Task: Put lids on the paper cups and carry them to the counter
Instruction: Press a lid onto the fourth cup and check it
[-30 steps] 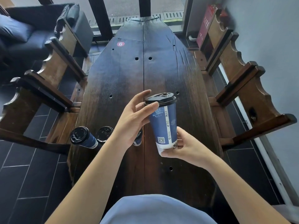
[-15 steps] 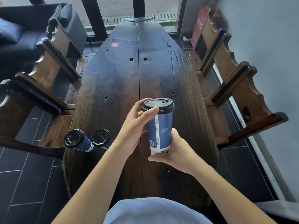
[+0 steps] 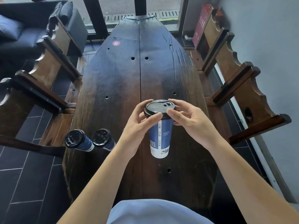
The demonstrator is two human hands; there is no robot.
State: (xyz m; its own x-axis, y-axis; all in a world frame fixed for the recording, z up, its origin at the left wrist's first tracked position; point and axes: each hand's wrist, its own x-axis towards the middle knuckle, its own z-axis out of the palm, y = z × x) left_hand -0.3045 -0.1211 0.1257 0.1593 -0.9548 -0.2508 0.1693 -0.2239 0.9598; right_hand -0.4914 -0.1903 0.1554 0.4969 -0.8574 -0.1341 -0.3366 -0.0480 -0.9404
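A tall blue and white paper cup stands upright on the dark wooden table, with a black plastic lid on its top. My left hand curls round the lid's left rim and the upper cup. My right hand pinches the lid's right rim between thumb and fingers. Two more blue cups with black lids stand at the table's left edge: one lidded cup at the far left, the other lidded cup beside it.
Carved wooden benches flank the table, a left bench and a right bench. A dark sofa stands at the back left. A red sign leans by the window. The floor is dark tile.
The cup has come down from the air onto the table. My right hand left the cup's base and moved up to the lid's right rim. My left hand stays at the lid.
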